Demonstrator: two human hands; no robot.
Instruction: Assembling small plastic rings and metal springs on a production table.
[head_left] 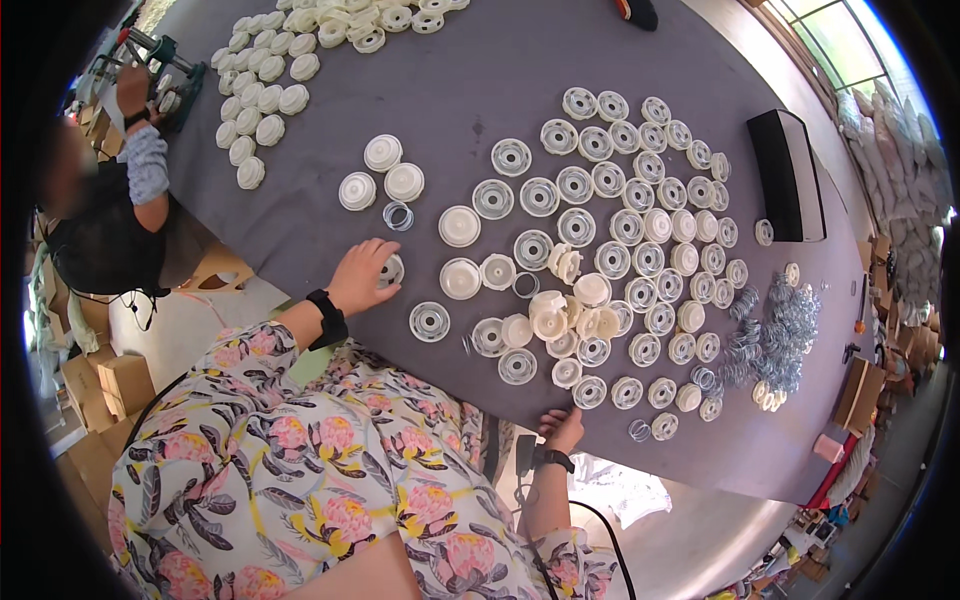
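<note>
My left hand [362, 278] is at the table's near edge, thumb and fingers closed round the sides of a white round plastic part with a grey ring face [392, 271]. My right hand [562, 429] rests at the table edge with its fingers curled; what they hold, if anything, is hidden. Just beyond its fingertips lies a ringed disc [589, 392]. Nearest my left hand are another ringed disc [429, 322], a white domed cap [460, 278] and a small metal spring [398, 216]. A pile of white plastic pieces [550, 315] stands between the hands, farther in.
Many ringed discs [575, 185] spread over the grey tablecloth [430, 90]. A heap of metal springs [785, 335] lies at the right, near a black open box [785, 175]. White caps [265, 97] cover the far left. Another person [140, 160] works at a green hand press [172, 68].
</note>
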